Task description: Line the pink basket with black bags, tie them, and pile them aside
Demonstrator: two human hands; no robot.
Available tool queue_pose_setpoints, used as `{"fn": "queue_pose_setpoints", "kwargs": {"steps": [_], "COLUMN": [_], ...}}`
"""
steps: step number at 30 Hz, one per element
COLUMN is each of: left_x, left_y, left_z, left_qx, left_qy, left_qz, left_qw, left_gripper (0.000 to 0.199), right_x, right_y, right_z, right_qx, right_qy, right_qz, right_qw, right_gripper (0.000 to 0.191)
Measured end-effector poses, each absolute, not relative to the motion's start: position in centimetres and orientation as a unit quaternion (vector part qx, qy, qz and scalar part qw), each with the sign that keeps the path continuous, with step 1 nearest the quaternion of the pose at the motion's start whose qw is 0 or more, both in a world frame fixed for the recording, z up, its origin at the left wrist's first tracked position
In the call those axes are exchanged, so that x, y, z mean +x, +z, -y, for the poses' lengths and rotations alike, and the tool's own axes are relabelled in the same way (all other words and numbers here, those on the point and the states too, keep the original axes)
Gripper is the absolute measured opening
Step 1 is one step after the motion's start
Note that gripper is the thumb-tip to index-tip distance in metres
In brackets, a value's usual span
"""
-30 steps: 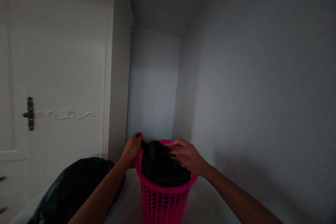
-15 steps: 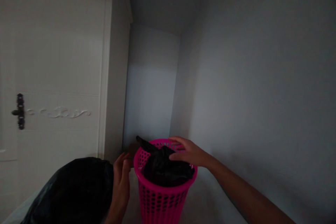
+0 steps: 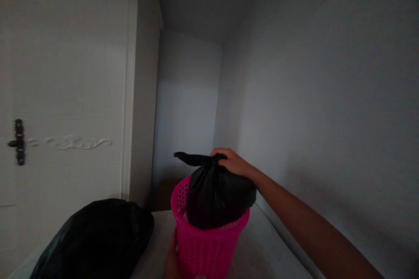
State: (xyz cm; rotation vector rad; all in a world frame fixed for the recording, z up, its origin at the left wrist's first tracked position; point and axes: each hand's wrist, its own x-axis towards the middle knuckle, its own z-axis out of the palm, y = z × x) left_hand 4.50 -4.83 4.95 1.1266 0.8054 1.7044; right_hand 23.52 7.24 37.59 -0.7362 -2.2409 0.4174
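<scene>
A tied black plastic bag [image 3: 218, 194] bulges out of the top of a pink basket [image 3: 204, 248] with a perforated wall. My right hand [image 3: 234, 163] is closed around the bag's gathered neck, and one tied end sticks out to the left. Low on the basket's left side, my left hand [image 3: 173, 261] presses against the wall, with a fingertip showing at the bottom front. Most of the left hand is hidden behind the basket or cut off by the lower edge. The bag's lower part is inside the basket.
A second, larger black plastic bag [image 3: 94, 239] lies at the lower left on a pale surface [image 3: 262, 253]. Behind it is a white cabinet or door [image 3: 72, 74] with a dark handle [image 3: 19, 141]. A bare wall [image 3: 310, 96] runs along the right.
My right hand has gripped the bag's neck and raised the bag partly out of the basket. My left hand has moved from beside the larger bag to the basket's side.
</scene>
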Motion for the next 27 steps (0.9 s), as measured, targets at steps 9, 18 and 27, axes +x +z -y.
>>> {"fn": "queue_pose_setpoints", "kwargs": {"steps": [9, 18, 27], "left_x": [4.2, 4.2, 4.4], "left_y": [3.6, 4.1, 4.3], "left_z": [4.0, 5.1, 5.3], "left_qx": [0.414, 0.404, 0.393], "left_qy": [0.705, 0.723, 0.716], "left_qz": [-0.326, -0.340, -0.354], "left_qw": [0.475, 0.446, 0.455], "left_gripper": [0.134, 0.133, 0.132], "right_x": [33.5, 38.7, 41.3], "right_y": [44.9, 33.8, 20.0], "right_z": [-6.4, -8.3, -8.6], "right_qx": [-0.346, -0.429, -0.530], "right_qy": [-0.199, -0.219, -0.146], "right_qz": [0.648, 0.609, 0.509], "right_qw": [0.649, 0.630, 0.662], "right_gripper": [0.031, 0.029, 0.026]}}
